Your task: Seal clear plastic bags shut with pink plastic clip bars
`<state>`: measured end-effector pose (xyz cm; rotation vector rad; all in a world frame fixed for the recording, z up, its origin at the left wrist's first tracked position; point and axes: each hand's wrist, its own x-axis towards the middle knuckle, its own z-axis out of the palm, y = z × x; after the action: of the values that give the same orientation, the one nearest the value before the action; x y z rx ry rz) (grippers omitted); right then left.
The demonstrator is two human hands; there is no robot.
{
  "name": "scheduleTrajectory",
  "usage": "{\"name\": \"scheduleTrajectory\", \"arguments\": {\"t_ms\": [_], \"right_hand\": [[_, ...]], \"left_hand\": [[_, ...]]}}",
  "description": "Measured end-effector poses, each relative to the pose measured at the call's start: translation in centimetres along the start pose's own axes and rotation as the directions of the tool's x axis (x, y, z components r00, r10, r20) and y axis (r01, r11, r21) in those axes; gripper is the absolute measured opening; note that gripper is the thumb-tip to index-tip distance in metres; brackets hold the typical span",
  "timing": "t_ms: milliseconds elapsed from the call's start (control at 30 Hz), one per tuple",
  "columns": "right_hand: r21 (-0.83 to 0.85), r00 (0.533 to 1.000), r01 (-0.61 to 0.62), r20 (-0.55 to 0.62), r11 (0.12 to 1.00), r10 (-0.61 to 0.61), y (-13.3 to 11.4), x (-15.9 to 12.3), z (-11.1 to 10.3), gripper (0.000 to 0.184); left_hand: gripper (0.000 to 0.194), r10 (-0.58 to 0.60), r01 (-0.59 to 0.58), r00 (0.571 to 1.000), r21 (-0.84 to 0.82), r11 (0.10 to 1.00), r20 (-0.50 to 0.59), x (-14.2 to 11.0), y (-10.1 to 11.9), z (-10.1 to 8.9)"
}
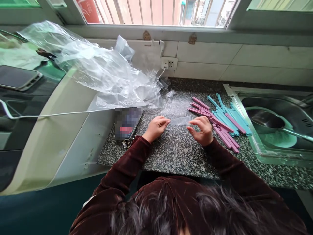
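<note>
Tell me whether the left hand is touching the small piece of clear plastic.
Touching: the head view shows the left hand pinching one end of the small piece of clear plastic.

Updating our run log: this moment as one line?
left hand: pinching clear bag | right hand: thumb and fingers apart, by bag's other end | countertop: pink strips, blue strips right of hands

Clips [221, 122] on counter [171, 155], between film [179, 121] and sink [281, 156] — phone [129, 122] left; bag [110, 75] behind it
</note>
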<state>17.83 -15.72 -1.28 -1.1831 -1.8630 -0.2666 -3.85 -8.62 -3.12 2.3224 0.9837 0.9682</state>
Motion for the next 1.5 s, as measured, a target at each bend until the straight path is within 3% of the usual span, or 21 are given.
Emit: {"name": "scheduleTrajectory", "arguments": {"t_ms": [367,533,633,700,833,933,1033,1133,1267,1333,1500], "right_hand": [[-0.012,0.999,0.041,0.014,0.999,-0.041,0.2,0.1,0.1,0.007],[0.01,0.998,0.054,-0.029,0.999,-0.053,-0.1,0.2,0.2,0.007],[0.091,0.991,-0.083,-0.093,0.992,0.092,-0.5,0.4,0.1,0.009],[0.195,0.958,-0.252,-0.087,0.948,0.272,-0.9,0.5,0.1,0.012],[0.441,0.81,-0.554,0.089,0.706,0.579,-1.4,0.5,0.2,0.016],[0.566,0.714,-0.634,0.165,0.527,0.681,-1.3,0.4,0.6,0.021],[0.6,0.678,-0.654,0.193,0.461,0.71,-1.1,0.3,0.8,0.026],[0.567,0.719,-0.637,0.191,0.523,0.668,-1.1,0.2,0.6,0.026],[0.41,0.886,-0.443,0.064,0.797,0.459,-1.3,0.3,0.1,0.019],[0.332,0.939,-0.32,-0.016,0.887,0.345,-1.4,0.4,-0.1,0.016],[0.259,0.966,-0.22,-0.075,0.941,0.246,-1.1,0.7,-0.1,0.016]], "left_hand": [[0.024,-0.064,0.067,0.998,-0.121,0.99,0.028,0.4,0.1,-0.4],[0.022,-0.169,0.145,0.98,-0.201,0.969,-0.104,0.5,-0.1,-0.2],[0.027,-0.076,0.051,0.951,-0.09,0.995,-0.298,0.2,0.2,-0.1],[0.033,0.108,-0.082,0.923,0.088,0.993,-0.368,0.0,0.5,0.0],[0.029,0.432,-0.309,0.854,0.385,0.87,-0.289,-0.3,1.1,0.3],[0.016,0.495,-0.323,0.81,0.467,0.823,-0.313,-0.3,1.2,0.3],[0.007,0.504,-0.327,0.795,0.461,0.825,-0.338,-0.2,1.1,0.1],[0.009,0.5,-0.337,0.802,0.443,0.83,-0.326,-0.3,1.1,-0.2],[0.01,0.444,-0.303,0.83,0.395,0.867,-0.337,-0.3,1.2,-0.3],[0.01,0.428,-0.308,0.833,0.35,0.885,-0.35,-0.3,1.3,-0.3],[0.008,0.388,-0.317,0.854,0.245,0.916,-0.348,-0.2,1.4,-0.3]]}}
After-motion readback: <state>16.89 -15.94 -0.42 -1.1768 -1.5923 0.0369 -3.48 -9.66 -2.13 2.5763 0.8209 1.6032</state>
